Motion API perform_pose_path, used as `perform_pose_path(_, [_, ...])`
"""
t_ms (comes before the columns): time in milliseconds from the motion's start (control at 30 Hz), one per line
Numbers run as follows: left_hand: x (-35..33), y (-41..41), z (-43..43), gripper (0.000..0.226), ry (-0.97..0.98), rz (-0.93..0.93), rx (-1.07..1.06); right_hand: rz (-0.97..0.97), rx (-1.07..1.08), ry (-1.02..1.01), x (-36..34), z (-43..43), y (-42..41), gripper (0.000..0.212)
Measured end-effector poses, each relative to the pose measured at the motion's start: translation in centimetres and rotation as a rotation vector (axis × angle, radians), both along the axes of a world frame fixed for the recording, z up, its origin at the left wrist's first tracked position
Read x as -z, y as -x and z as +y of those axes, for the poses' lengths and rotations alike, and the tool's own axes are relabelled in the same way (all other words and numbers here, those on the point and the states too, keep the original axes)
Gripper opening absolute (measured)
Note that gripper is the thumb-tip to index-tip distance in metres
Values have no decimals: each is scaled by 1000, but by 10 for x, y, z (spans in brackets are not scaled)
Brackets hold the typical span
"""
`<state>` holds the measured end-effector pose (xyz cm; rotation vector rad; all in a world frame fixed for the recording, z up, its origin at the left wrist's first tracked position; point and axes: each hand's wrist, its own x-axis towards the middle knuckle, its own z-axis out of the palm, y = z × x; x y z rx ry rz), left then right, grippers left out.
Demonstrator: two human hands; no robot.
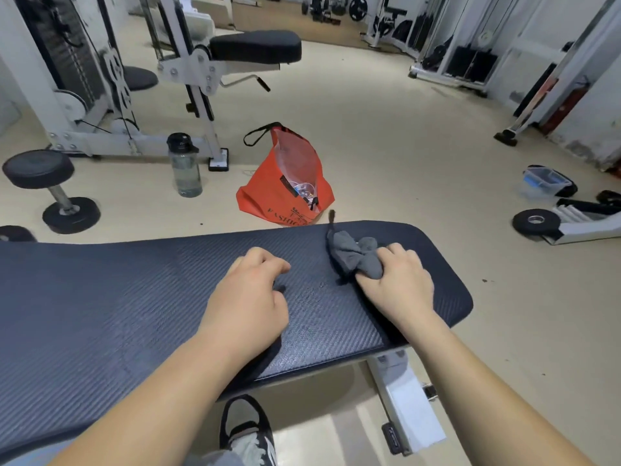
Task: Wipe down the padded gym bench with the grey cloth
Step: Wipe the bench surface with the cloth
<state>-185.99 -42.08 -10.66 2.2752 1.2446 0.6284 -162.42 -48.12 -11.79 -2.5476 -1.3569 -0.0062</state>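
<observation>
- The right hand is gripping the crumpled grey cloth, its fingers curling over the cloth's near end.
- The cloth is lying on the dark padded worktop, near its right end.
- The left hand is resting nearby, loosely curled, holding nothing.

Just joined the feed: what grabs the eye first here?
The dark padded bench fills the foreground; the right hand grips the grey cloth near its right end, and the left hand rests beside it on the bench. Behind the bench a bright orange bag stands open on the floor, a water bottle to its left.
</observation>
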Motion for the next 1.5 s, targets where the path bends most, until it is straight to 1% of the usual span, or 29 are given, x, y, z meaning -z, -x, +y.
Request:
perform_pose_path(33, [-1,-5,-4,45,0,-3,26,88,-49,-13,-4,-6,7,28])
perform_pose_path(67, [-2,-9,-7,45,1,-7,50,242,-102,-21,-10,-13,15,24])
perform_pose_path(133, [-3,-17,-14,45,7,-17,90,585,-189,-22,-23,-27,23,23])
perform_pose_path(200, [-5,-24,-20,46,11,-32,126,820,-215,-8,-39,-41,21,22])
perform_pose_path(300, [-8,-31,-26,49,-5,-73,172,1192,-103,-103,-59,-54,2,19])
perform_pose_path(333, [-8,-33,-28,51,-12,-74,178,1291,-37,-170,-60,-56,-11,21])
perform_pose_path(367, [-7,-34,-29,52,-14,-69,179,1321,35,-253,-59,-57,-23,23])
perform_pose_path(400, [-7,-35,-30,53,-15,-59,177,1206,126,-308,-53,-57,-39,30])
perform_pose_path(433, [-6,-36,-31,53,-12,-44,175,960,214,-317,-45,-58,-53,45])
perform_pose_path(467, [-5,-37,-31,53,-7,-26,172,649,292,-276,-38,-60,-65,62])
perform_pose_path(500, [-3,-38,-30,53,-2,-9,169,391,316,-235,-33,-62,-70,71])
perform_pose_path(533, [-2,-38,-29,53,3,7,165,249,278,-204,-30,-64,-68,72])
perform_pose_path(567, [-1,-39,-27,53,5,19,161,207,179,-170,-26,-64,-64,71])
perform_pose_path(633, [1,-40,-22,53,3,33,147,168,-32,34,-19,-63,-47,72])
perform_pose_path(667, [1,-39,-19,53,3,37,137,97,-88,165,-13,-62,-41,72])
perform_pose_path(733, [3,-38,-13,53,2,42,119,-48,-129,219,1,-58,-42,64])
perform_pose_path(800, [5,-35,-8,53,-4,49,108,-2,-96,172,9,-49,-60,57])
perform_pose_path(933, [9,-32,0,51,-9,104,105,84,53,218,16,-12,-108,58])
perform_pose_path(1000, [12,-30,5,48,-13,148,99,87,157,160,11,7,-110,52])
perform_pose_path(1067, [15,-30,9,47,-5,173,93,47,177,101,6,16,-89,47])
perform_pose_path(1133, [14,-32,10,47,-15,190,108,52,71,55,6,14,-50,47])
perform_pose_path(1233, [7,-39,1,58,-53,177,201,183,-339,14,9,-7,8,52])
perform_pose_path(1267, [4,-42,-5,64,-49,178,251,281,-463,-55,5,-14,11,45])
perform_pose_path(1300, [3,-45,-12,70,-35,198,303,381,-495,-197,-1,-17,4,31])
perform_pose_path(1333, [2,-50,-18,76,-14,251,346,431,-397,-337,-4,-18,-14,18])
perform_pose_path(1367, [3,-56,-22,81,2,328,370,420,-231,-444,-6,-20,-38,14])
perform_pose_path(1400, [5,-63,-24,83,5,404,376,355,-57,-473,-5,-20,-63,26])
perform_pose_path(1433, [6,-72,-24,84,5,462,370,284,92,-428,-1,-23,-86,38])
perform_pose_path(1500, [5,-93,-21,85,45,534,344,238,279,-319,17,-28,-116,45])
